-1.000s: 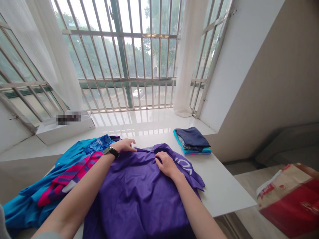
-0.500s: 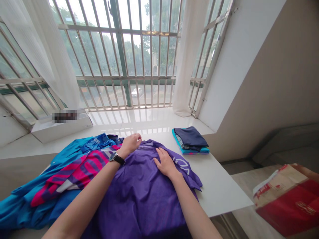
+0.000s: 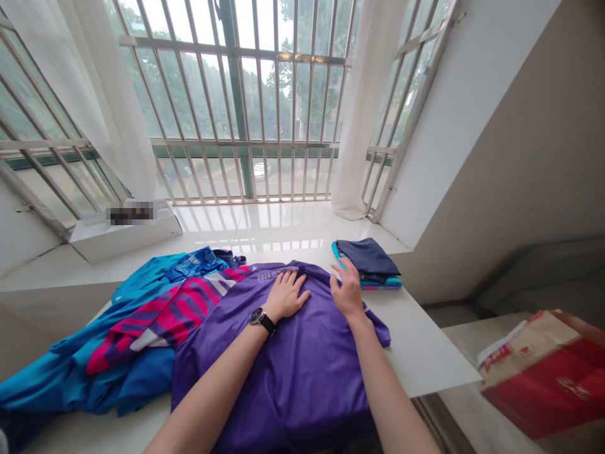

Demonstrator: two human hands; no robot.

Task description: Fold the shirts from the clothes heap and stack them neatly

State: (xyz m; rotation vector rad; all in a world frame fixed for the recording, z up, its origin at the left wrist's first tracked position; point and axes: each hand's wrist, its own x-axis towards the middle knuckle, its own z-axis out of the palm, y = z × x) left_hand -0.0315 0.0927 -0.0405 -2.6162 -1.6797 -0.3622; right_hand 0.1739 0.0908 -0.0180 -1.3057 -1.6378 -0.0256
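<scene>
A purple T-shirt point(image 3: 293, 366) with white print near its collar lies spread on the white sill, its lower part hanging toward me. My left hand point(image 3: 287, 295), with a black-strapped watch on the wrist, rests flat on the upper middle of the shirt, fingers spread. Over the shirt's right shoulder hovers my right hand point(image 3: 347, 287), fingers apart and slightly bent, with nothing seen in it. That hand partly covers the edge of a folded stack of clothes point(image 3: 371, 258), dark navy on top and turquoise below.
On the left lie a pink-and-purple striped garment point(image 3: 170, 309) and rumpled blue clothing point(image 3: 94, 350). A white box point(image 3: 127, 233) stands by the barred window point(image 3: 246, 94). White curtains point(image 3: 359, 126) hang at both sides. A red-and-tan paper bag point(image 3: 548, 378) is at lower right.
My left hand has come down and right onto the shirt's middle. My right hand has lifted off and moved right toward its shoulder. The shirt's upper part looks flatter, with its print showing.
</scene>
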